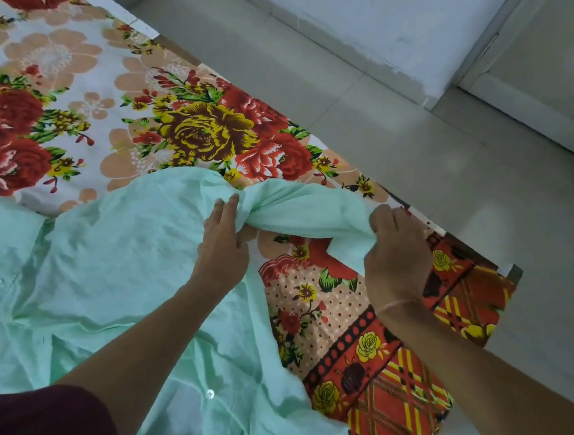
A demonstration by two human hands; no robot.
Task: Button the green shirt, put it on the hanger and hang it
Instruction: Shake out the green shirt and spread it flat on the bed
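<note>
Surface: floral bedsheet [63,97] beside a pale tiled floor [392,133].
Green shirt [111,265]: spread on the sheet.
Sleeve [298,209]: bunched, stretched between both hands.
Left hand [224,243]: grasping the sleeve's shoulder end.
Right hand [396,253]: clenched on the cuff end.

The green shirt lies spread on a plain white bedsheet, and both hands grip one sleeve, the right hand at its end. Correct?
Not quite. The head view shows the bedsheet is floral, not plain white. The rest holds: the green shirt lies spread on it, the left hand and right hand both gripping one sleeve.
</note>
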